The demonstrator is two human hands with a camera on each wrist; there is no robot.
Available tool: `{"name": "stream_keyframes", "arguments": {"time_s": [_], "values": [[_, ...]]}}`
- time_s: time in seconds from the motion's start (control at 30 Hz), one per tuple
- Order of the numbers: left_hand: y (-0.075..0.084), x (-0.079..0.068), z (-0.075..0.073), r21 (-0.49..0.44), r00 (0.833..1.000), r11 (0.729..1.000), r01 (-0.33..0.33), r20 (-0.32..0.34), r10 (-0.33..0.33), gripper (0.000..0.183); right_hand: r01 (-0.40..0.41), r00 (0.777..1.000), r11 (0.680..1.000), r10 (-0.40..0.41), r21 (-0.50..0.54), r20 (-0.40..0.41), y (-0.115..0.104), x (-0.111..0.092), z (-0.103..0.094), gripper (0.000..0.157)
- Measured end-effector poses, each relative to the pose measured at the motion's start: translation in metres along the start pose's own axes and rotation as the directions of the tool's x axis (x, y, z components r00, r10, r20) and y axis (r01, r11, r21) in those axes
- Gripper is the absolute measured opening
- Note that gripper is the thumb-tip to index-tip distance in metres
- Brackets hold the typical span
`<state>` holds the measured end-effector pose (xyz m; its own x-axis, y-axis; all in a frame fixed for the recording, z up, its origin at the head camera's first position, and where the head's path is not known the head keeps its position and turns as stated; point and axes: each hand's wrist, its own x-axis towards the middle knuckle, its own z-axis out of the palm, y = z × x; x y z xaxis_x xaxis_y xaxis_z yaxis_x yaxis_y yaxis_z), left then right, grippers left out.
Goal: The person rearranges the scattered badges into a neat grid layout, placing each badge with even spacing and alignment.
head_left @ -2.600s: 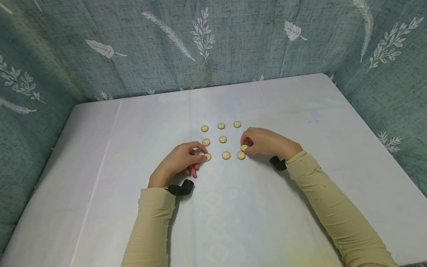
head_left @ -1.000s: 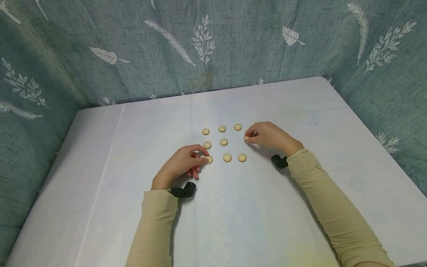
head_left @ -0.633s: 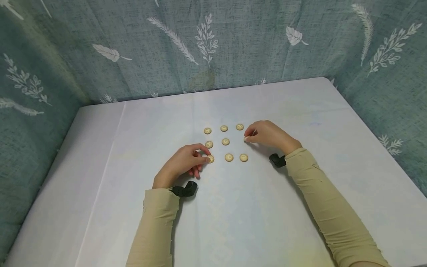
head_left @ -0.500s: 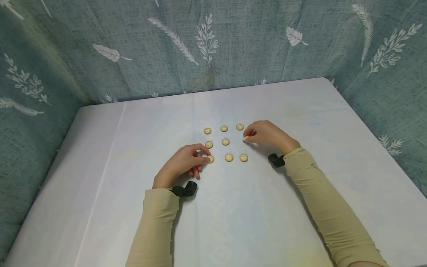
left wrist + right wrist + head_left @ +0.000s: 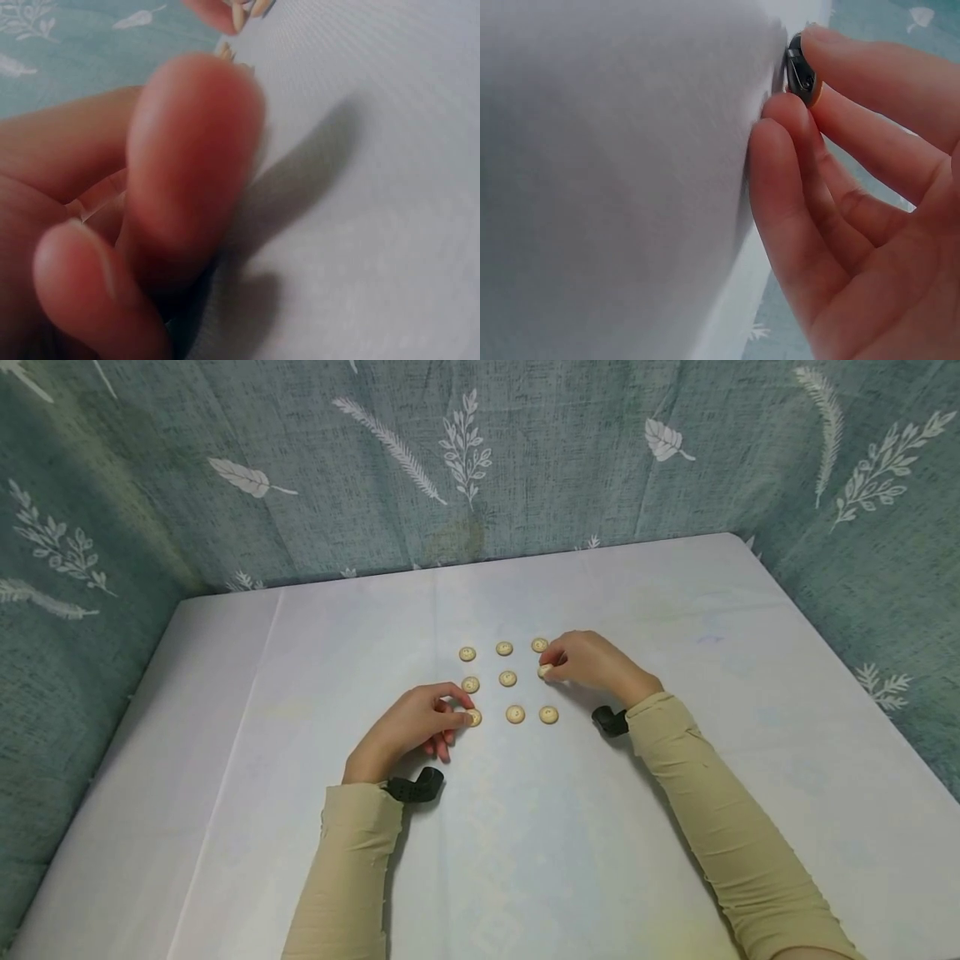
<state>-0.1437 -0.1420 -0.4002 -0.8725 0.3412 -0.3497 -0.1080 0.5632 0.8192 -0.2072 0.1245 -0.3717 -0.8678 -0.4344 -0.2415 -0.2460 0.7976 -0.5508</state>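
Round cream pin badges, made to look like sewing buttons, lie in rows on the white table. My right hand [image 5: 592, 664] pinches one pin badge [image 5: 544, 672] between thumb and fingers at the right end of the middle row. The right wrist view shows its dark back [image 5: 801, 79] with a metal pin, tilted up off the cloth. My left hand [image 5: 412, 718] holds thumb and index finger on the front-left badge [image 5: 476, 717]. In the left wrist view, the fingers [image 5: 195, 150] hide that badge.
Three badges form the back row, including the back-right badge [image 5: 539, 645] by my right fingertips. The centre badge [image 5: 507, 678] and middle-left badge [image 5: 470, 685] lie between the hands. A leaf-print curtain [image 5: 525, 460] stands behind the white-covered table [image 5: 337, 635].
My right hand carries its badge from just above the front-right badge back towards the back row, then left into the middle row. The left hand stays on the front-left badge.
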Motion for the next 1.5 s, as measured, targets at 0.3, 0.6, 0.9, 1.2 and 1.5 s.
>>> {"name": "stream_keyframes", "arguments": {"time_s": [0.3,0.6,0.9,1.2,1.5], "values": [[0.0008,0.0001,0.0012,-0.012,1.0,1.0,0.018,0.004,-0.018,0.019,0.041,0.999,0.999,-0.041,-0.018,-0.01,0.0007,-0.0003,0.0027,0.018],[0.0028,0.0001,0.0009,0.016,1.0,1.0,0.019,-0.006,-0.018,0.019,0.013,1.0,0.999,-0.014,-0.033,-0.016,0.0017,0.002,0.0025,0.019],[0.0046,0.0001,0.0008,0.012,1.0,0.999,0.031,-0.007,-0.031,0.021,0.029,0.999,0.999,-0.03,-0.044,-0.019,0.0031,0.002,0.0012,0.02],[0.004,-0.0007,0.0009,0.019,1.0,0.999,0.029,0.004,-0.029,0.022,0.011,1.0,1.0,-0.011,-0.025,-0.015,0.0026,0.0,0.001,0.019],[0.0046,-0.0014,0.0004,0.0,1.0,1.0,0.029,0.008,-0.029,0.022,-0.011,1.0,1.0,0.011,-0.003,-0.012,0.0036,0.0,0.0013,0.02]]}}
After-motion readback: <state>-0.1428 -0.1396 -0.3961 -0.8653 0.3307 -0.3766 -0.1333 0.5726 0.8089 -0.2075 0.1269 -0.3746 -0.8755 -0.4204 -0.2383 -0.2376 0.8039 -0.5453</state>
